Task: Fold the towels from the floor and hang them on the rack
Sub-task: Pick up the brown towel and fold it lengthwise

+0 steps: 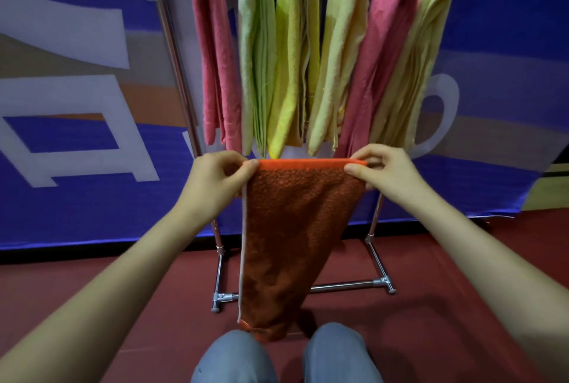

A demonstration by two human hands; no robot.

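Note:
An orange towel (286, 238) hangs in front of me, folded lengthwise, its top edge held level. My left hand (215, 179) pinches the top left corner and my right hand (381, 173) pinches the top right corner. The towel's bottom end dangles just above my knees. Behind it stands a metal rack (172, 43) with several folded towels hung side by side: pink (212, 53), light green (255, 59), yellow (295, 59), pale yellow (341, 56), pink (385, 53) and cream (421, 53).
The rack's chrome base bars (348, 285) rest on a dark red floor (446, 290). A blue and white banner (77, 136) covers the wall behind. My knees in blue jeans (234, 358) show at the bottom edge.

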